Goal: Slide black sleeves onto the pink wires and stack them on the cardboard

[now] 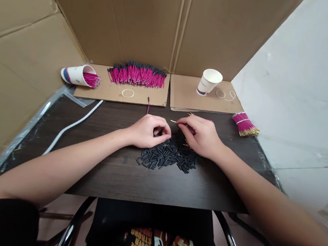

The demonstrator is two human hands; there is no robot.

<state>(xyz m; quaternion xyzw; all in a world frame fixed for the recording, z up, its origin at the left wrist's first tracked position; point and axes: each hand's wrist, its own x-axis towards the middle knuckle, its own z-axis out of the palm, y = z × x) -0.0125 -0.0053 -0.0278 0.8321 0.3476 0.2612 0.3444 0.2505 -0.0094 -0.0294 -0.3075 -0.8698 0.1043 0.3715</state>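
Note:
My right hand (201,135) pinches a thin wire (174,121) whose pale metal tip points left toward my other hand. More pink wires lie partly hidden under and behind this hand. My left hand (151,132) is curled with thumb and forefinger together; anything between them is too small to make out. Below both hands spreads a pile of short black tubes (166,155). Just beyond my left hand, a pink wire with a black end (148,105) sticks out; whether the hand touches it I cannot tell.
At the back, cardboard (93,93) bears a heap of black-ended pink wires (139,74), a tipped cup (76,74) of wires and a rubber band (128,93). An upright paper cup (209,82) stands right. A banded wire bundle (245,124) lies far right; a white cable (77,123) left.

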